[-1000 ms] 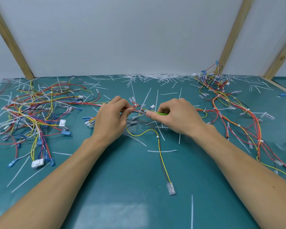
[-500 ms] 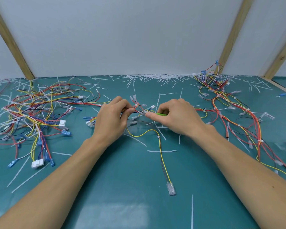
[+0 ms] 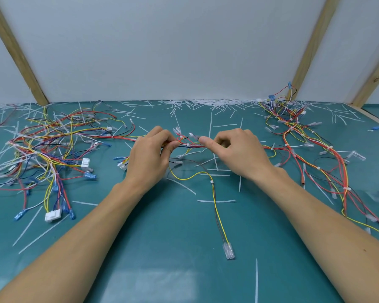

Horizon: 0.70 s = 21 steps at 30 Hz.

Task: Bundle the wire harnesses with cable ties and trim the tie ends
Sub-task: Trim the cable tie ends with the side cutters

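Wire harness: a thin bundle of red, yellow and dark insulated wires, held just above the green mat at centre, between the two hands. Its long axis runs left to right.

At far left lies a loose tangle of harnesses with blue and white terminals.

The left hand pinches the bundle between thumb and curled fingers at its left end.

The exposed span lies directly right of that grip, both hands equally near. A small white tie head appears to sit on it; this is too small to confirm. A yellow-and-brown branch droops toward the viewer, ending in a clear sleeved terminal.

The right hand has its fingers curled, thumb extended along the bundle; whether it holds a tool cannot be told.

Smooth white tie offcuts litter the mat. At right lies a tied harness run.
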Each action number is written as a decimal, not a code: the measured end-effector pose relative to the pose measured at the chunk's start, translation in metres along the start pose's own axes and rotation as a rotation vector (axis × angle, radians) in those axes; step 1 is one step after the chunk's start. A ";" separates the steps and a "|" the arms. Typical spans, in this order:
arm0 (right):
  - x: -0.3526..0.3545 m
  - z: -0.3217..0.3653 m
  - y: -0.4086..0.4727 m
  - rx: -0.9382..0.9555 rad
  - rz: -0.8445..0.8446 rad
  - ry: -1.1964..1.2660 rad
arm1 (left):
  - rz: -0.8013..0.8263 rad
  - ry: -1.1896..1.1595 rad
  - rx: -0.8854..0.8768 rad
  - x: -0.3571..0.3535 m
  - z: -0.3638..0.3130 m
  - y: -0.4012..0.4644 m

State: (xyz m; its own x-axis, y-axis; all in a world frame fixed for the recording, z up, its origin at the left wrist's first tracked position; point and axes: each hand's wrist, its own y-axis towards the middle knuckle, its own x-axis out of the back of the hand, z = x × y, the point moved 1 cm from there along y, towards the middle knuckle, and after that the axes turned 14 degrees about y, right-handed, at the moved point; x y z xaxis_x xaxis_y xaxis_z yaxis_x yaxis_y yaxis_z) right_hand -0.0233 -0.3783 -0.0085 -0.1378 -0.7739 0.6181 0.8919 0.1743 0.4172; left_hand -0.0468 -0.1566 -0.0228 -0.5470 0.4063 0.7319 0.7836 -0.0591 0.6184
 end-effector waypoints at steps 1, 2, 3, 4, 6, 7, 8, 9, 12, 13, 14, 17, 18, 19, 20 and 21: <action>0.000 0.000 0.000 -0.004 -0.010 0.013 | -0.001 -0.005 -0.005 0.000 0.000 0.000; 0.000 -0.001 0.001 -0.007 -0.019 0.023 | -0.003 -0.011 -0.010 -0.001 0.001 0.000; 0.001 -0.001 0.001 -0.009 -0.027 0.029 | -0.007 -0.016 -0.014 -0.001 0.001 0.000; 0.000 -0.002 0.002 -0.009 -0.037 0.033 | -0.009 -0.021 -0.015 -0.001 0.001 0.000; -0.001 -0.003 0.001 -0.008 -0.061 0.033 | -0.006 -0.030 -0.011 -0.002 0.002 0.000; -0.001 -0.003 0.001 -0.013 -0.071 0.037 | 0.003 -0.035 -0.016 -0.003 0.003 0.000; -0.002 -0.003 0.001 -0.021 -0.079 0.047 | 0.014 -0.043 -0.027 -0.003 0.003 0.000; -0.003 -0.003 0.001 -0.029 -0.088 0.063 | 0.027 -0.057 -0.044 -0.003 0.004 0.000; -0.004 -0.002 0.002 -0.029 -0.139 0.129 | 0.064 -0.103 -0.094 -0.004 0.004 0.000; -0.005 -0.002 0.001 -0.028 -0.167 0.139 | 0.072 -0.109 -0.108 -0.004 0.004 0.000; -0.005 -0.002 0.001 -0.033 -0.194 0.146 | 0.079 -0.114 -0.121 -0.004 0.004 0.000; -0.007 -0.006 0.001 -0.081 -0.213 0.191 | 0.088 -0.132 -0.157 -0.003 0.003 0.001; -0.006 -0.008 0.002 -0.096 -0.199 0.203 | 0.088 -0.134 -0.164 -0.003 0.003 0.001; -0.005 -0.009 0.002 -0.108 -0.173 0.218 | 0.088 -0.134 -0.168 -0.002 0.002 0.001; -0.005 -0.010 0.002 -0.117 -0.140 0.243 | 0.089 -0.134 -0.171 -0.002 0.002 0.001; -0.005 -0.010 0.001 -0.125 -0.101 0.270 | 0.092 -0.132 -0.175 -0.002 0.002 0.001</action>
State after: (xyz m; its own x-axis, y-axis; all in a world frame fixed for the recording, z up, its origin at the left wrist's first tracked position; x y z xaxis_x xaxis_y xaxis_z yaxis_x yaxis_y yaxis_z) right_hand -0.0171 -0.3804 -0.0175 -0.1236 -0.9201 0.3716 0.9279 0.0256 0.3718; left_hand -0.0440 -0.1556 -0.0243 -0.4232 0.5074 0.7506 0.7591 -0.2536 0.5995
